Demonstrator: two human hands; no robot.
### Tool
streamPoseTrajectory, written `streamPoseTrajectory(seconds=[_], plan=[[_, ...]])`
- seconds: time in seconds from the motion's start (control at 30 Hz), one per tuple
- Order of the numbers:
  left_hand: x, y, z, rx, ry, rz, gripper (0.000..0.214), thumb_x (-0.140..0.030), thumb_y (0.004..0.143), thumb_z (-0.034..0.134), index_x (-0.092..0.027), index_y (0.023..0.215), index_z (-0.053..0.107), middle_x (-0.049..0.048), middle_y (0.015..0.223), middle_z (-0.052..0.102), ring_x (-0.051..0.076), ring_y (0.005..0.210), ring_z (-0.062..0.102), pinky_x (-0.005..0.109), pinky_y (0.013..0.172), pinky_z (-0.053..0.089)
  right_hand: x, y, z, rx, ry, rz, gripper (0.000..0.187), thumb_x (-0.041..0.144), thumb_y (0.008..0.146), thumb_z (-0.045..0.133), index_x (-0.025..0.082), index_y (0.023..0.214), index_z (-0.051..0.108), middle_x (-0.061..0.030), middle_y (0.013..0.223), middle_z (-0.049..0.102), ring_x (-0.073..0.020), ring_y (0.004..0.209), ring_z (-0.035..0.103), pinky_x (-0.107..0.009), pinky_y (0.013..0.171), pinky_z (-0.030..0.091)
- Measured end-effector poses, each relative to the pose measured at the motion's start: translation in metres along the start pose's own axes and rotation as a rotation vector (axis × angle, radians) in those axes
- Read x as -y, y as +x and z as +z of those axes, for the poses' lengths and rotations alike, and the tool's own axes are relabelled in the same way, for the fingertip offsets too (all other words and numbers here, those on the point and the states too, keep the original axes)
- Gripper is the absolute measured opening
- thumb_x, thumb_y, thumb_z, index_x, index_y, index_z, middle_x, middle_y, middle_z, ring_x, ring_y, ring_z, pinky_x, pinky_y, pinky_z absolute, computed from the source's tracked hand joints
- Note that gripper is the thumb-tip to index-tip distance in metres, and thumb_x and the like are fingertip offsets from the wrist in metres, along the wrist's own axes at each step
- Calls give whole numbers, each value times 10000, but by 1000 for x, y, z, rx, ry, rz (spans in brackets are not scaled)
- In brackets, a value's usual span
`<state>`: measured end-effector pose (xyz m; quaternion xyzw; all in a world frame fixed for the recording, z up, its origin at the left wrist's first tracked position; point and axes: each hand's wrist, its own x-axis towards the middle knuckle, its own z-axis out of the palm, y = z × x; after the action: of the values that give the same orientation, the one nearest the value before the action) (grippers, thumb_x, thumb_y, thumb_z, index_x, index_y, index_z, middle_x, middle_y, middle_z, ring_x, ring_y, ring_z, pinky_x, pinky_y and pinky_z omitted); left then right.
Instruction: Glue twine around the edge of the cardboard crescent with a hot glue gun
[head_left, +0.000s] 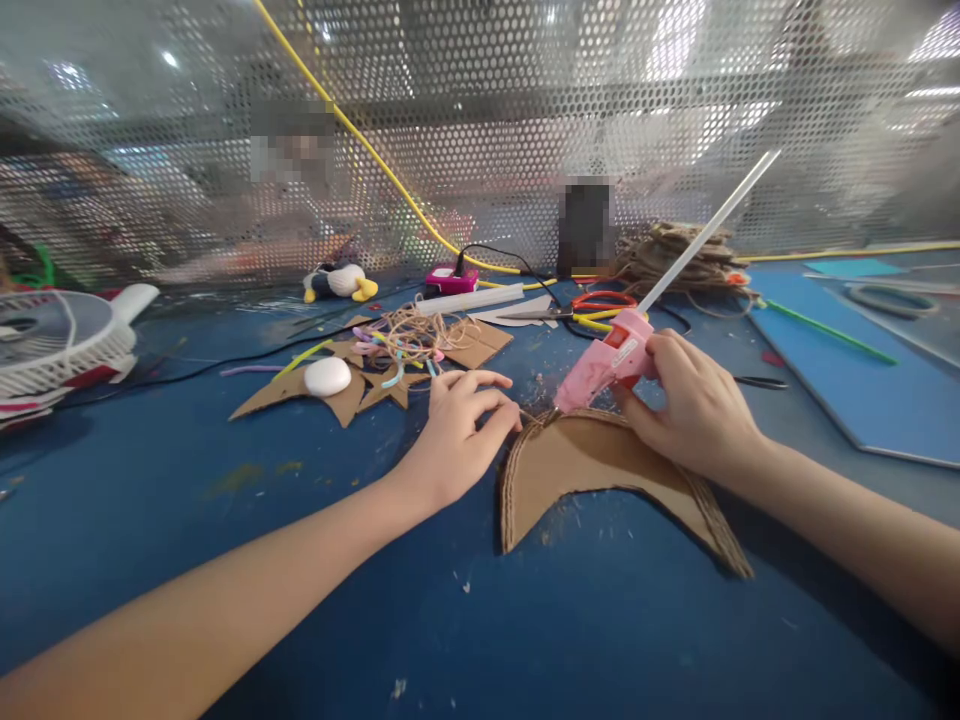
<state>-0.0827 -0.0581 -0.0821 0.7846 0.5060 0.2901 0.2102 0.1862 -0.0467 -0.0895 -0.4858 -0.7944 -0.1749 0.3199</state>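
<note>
My right hand (694, 405) is wrapped round a pink hot glue gun (604, 362), from whose back a long clear glue stick (709, 232) sticks up. The gun's nozzle meets the upper outer edge of a crescent of layered cardboard (592, 450), which lies on the blue table. Twine lines part of that curved edge. At the left of the crescent, my left hand (472, 425) pinches a thin strand of twine (534, 417) that runs to the edge by the nozzle. Its thumb and forefinger are closed together.
Behind my left hand lie tangled twine (416, 330), cardboard pieces (480, 343) and a white oval object (328, 377). Orange-handled scissors (604, 301) and a twine bundle (679, 258) lie farther back. A white fan (67, 335) stands left; blue board (855, 370) lies right. Perforated metal (480, 130) borders the table.
</note>
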Motion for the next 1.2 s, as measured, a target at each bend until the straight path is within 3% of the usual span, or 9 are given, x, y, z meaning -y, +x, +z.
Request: streamPoseTrajectory(seconds=[0.67,1.2], plan=[[2,2,-1,11,-31,-13,290,-311,1004,507,-309,983,796,-11,1283,664,272,1304,439,564,1210,282,0,0,2,38,-2,-67,106,318,927,533,218,959,531,-68,873,605,-223,777,569,-344,687,435],[5,2,-1,5,-32,10,267,-321,988,530,-283,956,793,-1,1276,681,269,1280,473,550,1184,330,2,1,-1,-3,-96,-101,71,223,901,520,215,958,563,-79,889,635,-236,814,580,-365,735,442]])
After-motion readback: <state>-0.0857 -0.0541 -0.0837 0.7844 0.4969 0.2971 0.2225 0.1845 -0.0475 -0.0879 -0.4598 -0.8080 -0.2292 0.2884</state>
